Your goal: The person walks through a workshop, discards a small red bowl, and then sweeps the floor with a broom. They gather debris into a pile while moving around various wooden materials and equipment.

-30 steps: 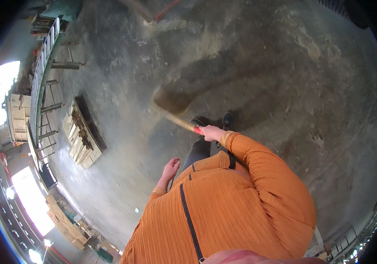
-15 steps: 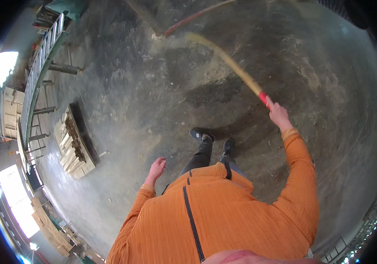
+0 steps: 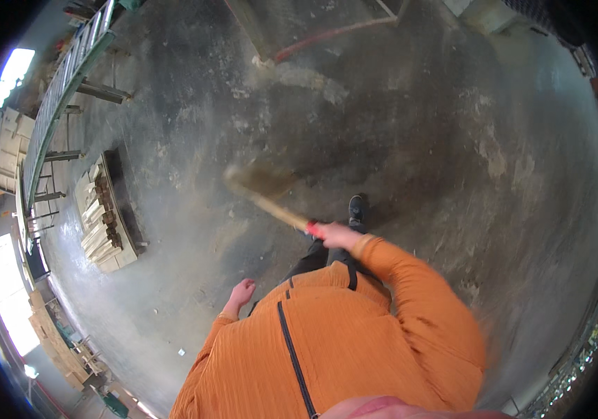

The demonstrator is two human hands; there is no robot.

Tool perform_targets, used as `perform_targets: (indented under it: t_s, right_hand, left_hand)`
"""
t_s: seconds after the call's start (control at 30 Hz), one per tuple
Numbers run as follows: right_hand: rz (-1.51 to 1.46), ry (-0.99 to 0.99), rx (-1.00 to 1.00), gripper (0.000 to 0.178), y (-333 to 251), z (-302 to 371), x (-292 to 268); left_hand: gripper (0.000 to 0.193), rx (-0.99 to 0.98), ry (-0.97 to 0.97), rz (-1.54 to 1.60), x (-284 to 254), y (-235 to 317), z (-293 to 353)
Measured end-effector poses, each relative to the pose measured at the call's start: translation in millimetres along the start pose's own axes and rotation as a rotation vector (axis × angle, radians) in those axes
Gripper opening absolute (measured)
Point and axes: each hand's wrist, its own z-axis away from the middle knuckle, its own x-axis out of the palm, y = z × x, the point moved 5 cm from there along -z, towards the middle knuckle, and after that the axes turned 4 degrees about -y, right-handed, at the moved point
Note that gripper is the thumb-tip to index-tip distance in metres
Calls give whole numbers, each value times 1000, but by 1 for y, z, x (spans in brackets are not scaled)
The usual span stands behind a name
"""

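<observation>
Stained concrete floor (image 3: 410, 126), ladder (image 3: 74, 75) along its left edge; right hand (image 3: 339, 236) grips a blurred tan, red-ended stick (image 3: 278, 211), left hand (image 3: 242, 291) loosely fisted

The R hand (image 3: 339, 236) has wide free room over the floor (image 3: 445, 167) to its R, while fwd. of it the shoe (image 3: 357, 207) is a near obstacle, and on its L the way is taken by the held stick (image 3: 281, 211), reaching fwd.-L. For the L hand (image 3: 243, 290), bare floor lies btwn. it and the wooden pile (image 3: 100, 218), which blocks farther L, w/ the ladder (image 3: 62, 94) beyond. Far fwd. lies a red-edged strip (image 3: 334, 36), height unclear.
</observation>
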Motion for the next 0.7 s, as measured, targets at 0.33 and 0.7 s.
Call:
perform_targets:
  t_s: [0.33, 0.7]
  right_hand:
    - [662, 223, 21, 62, 51, 56, -212]
    - [361, 616, 665, 44, 156, -4, -423]
  left_hand:
    - [31, 8, 288, 344, -39, 81, -24]
    - [30, -152, 275, 588, -7, 120, -14]
